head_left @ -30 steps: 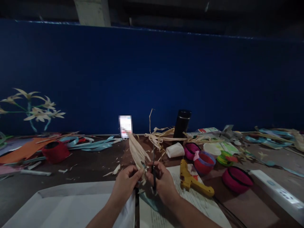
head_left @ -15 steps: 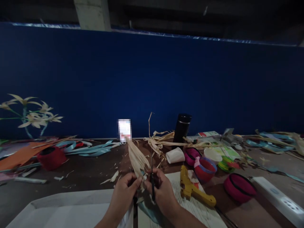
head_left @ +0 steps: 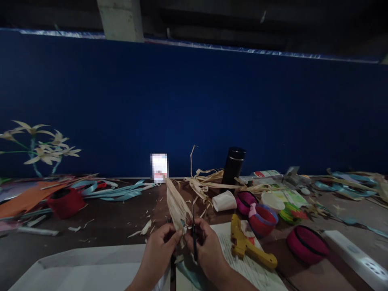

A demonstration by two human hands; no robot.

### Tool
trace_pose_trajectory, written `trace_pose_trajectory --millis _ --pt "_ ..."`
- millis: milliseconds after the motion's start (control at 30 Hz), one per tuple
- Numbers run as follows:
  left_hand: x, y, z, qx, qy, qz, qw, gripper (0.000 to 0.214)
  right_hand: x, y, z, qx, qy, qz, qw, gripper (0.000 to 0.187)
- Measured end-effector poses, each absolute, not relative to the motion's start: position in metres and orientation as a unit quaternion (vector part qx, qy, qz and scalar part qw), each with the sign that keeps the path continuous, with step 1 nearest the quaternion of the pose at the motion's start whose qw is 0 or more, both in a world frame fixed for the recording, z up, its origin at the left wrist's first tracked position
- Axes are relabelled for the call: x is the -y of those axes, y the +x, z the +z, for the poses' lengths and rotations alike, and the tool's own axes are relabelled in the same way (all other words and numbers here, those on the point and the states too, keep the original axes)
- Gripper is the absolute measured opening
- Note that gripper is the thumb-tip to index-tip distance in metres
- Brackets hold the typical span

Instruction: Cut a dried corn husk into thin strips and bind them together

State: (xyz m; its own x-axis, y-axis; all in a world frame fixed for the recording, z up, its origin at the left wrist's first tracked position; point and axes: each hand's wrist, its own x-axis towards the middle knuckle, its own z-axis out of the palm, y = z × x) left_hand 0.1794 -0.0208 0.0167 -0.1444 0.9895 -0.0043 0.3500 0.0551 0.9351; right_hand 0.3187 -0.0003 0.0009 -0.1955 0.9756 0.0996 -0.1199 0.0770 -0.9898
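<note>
My left hand [head_left: 159, 250] pinches the lower end of a pale dried husk leaf [head_left: 176, 202] that stands up and leans away from me. My right hand [head_left: 204, 248] is closed round a pair of dark scissors [head_left: 193, 226], whose blades point up along the leaf's right edge. Both hands meet over the table's near edge, above white paper sheets [head_left: 91, 270] and a printed page [head_left: 251, 266].
A yellow glue gun [head_left: 247, 244] lies right of my hands. Round red and magenta spools [head_left: 306, 244], a tipped white cup [head_left: 224, 201], a black flask [head_left: 233, 165], loose husk strips [head_left: 206, 180], a power strip [head_left: 357, 254], blue ribbons [head_left: 118, 190] and paper flowers [head_left: 42, 145] lie about.
The hands, leaf and scissors have stayed together with only slight shifts; the view has tilted up a little, so everything sits lower in the picture.
</note>
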Motion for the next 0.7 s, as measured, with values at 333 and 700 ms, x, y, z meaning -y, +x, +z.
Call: trace_pose_trajectory --millis 333,700 --pt "0.020 0.179 0.013 -0.636 0.518 0.428 0.380 0.032 -0.002 0.318 -0.008 0.545 -0.394 0.551 0.494 0.028" --pt "0.024 0.182 0.012 -0.642 0.528 0.446 0.330 0.033 0.000 0.324 -0.003 0.581 -0.392 0.521 0.487 0.028"
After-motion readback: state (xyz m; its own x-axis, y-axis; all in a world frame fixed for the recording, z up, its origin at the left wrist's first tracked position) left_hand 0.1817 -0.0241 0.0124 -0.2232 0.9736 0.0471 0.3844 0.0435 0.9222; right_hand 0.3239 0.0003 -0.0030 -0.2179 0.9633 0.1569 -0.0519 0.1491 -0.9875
